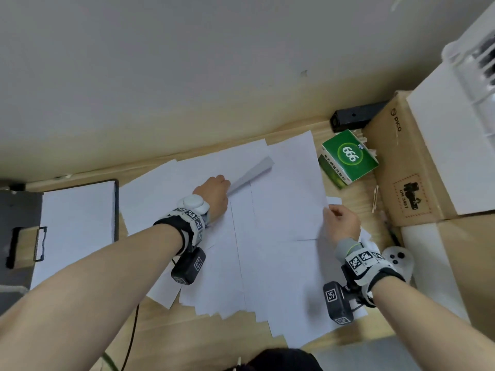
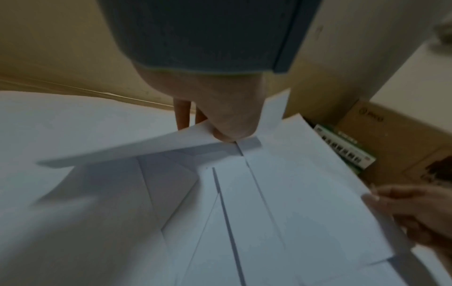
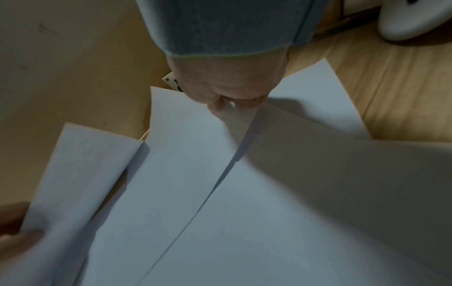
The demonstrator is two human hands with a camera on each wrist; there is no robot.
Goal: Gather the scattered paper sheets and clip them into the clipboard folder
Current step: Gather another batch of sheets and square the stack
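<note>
Two hands pinching paper sheets (image 1: 281, 236), left hand (image 1: 214, 194), right hand (image 1: 341, 223)

White paper sheets (image 1: 267, 236), black clipboard folder (image 1: 116, 210), green box (image 1: 348, 159)

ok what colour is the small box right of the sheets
Green, with a white 999 in a circle on top; the box shows best in the head view.

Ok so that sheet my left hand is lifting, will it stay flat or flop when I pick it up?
Probably flop: the sheet already bends upward where the left hand pinches its edge. It looks thin and light, so lifting should be easy. It lies on other loose sheets, so it may slide or drag one along.
</note>
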